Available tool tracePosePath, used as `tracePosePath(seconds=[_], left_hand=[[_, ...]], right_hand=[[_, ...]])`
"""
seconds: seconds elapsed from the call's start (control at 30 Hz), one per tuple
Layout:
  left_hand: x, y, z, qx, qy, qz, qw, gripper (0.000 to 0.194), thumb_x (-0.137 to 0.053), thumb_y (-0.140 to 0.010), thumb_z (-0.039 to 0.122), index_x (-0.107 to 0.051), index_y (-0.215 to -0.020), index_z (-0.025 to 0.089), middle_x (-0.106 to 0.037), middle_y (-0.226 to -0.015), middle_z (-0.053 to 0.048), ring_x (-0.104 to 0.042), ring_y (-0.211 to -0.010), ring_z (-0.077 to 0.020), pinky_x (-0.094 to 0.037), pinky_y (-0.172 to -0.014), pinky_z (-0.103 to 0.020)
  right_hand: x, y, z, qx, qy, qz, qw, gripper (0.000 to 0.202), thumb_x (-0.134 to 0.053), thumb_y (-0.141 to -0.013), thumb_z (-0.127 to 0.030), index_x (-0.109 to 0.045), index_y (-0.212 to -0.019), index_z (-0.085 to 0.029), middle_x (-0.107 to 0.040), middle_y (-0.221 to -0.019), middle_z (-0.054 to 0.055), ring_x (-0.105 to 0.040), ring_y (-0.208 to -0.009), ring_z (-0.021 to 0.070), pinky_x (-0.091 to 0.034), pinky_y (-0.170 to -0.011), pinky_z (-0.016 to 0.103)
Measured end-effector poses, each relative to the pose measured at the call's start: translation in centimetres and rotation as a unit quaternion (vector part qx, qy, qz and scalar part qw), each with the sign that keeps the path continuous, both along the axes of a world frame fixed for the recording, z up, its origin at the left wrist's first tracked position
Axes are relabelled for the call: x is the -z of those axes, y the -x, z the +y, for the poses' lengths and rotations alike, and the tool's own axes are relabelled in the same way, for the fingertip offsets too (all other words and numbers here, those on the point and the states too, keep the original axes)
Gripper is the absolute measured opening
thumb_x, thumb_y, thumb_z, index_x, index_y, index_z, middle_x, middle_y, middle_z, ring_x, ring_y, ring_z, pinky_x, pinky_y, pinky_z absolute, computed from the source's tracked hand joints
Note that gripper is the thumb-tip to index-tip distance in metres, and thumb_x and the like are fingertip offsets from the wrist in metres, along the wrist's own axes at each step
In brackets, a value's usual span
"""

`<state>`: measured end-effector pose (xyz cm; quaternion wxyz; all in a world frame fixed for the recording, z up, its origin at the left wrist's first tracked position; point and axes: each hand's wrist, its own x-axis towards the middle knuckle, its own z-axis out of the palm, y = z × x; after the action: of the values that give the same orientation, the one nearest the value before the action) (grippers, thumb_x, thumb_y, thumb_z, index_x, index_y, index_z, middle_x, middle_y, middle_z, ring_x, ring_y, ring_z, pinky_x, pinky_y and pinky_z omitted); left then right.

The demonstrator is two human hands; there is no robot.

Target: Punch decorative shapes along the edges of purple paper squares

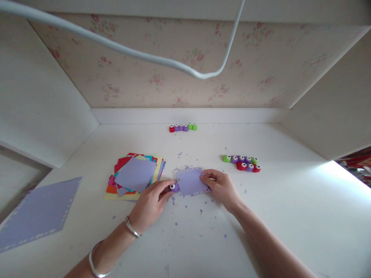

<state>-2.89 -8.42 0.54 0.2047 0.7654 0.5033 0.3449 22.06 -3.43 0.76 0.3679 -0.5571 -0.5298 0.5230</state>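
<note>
Between the fingers of my left hand (152,200) is a small purple craft punch (174,187) with a white and black button on top. It sits at the left edge of a purple paper sheet (189,182), which has small holes punched along its edges. My right hand (218,187) pinches that sheet by its right edge. Left of the sheet lies a stack of coloured papers, a plain purple sheet (136,173) uppermost. Tiny purple paper cutouts (176,224) are scattered on the white table around both hands.
A larger purple sheet with punched edges (43,212) lies at the table's left. More craft punches in red, purple and green stand in a row at the back (181,127) and in a group at the right (242,160). A white cable (145,56) hangs across the top.
</note>
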Motion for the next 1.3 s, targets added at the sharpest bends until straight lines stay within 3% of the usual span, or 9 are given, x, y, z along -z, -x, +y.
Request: tracePosePath(seconds=[0.43, 1.3], left_hand=[[0.26, 0.1, -0.01, -0.002, 0.0, -0.005, 1.0, 0.025, -0.059, -0.09, 0.019, -0.059, -0.115, 0.023, -0.072, -0.105, -0.005, -0.071, -0.087, -0.0174, -0.058, -0.083, -0.03], [0.4, 0.14, 0.03, 0.005, -0.013, 0.007, 1.0, 0.027, -0.061, -0.089, 0.018, -0.059, -0.115, 0.023, -0.071, -0.106, -0.004, -0.07, -0.091, -0.018, -0.057, -0.085, -0.03]], right_hand=[[-0.41, 0.21, 0.11, 0.009, 0.019, 0.014, 1.0, 0.025, -0.065, -0.077, -0.041, -0.068, -0.085, -0.019, -0.066, -0.075, 0.003, -0.06, -0.063, 0.015, -0.045, -0.056, 0.026], [-0.12, 0.23, 0.01, 0.002, 0.004, 0.011, 1.0, 0.021, -0.065, -0.078, -0.038, -0.069, -0.085, -0.019, -0.067, -0.076, 0.002, -0.057, -0.059, 0.0127, -0.041, -0.053, 0.025]])
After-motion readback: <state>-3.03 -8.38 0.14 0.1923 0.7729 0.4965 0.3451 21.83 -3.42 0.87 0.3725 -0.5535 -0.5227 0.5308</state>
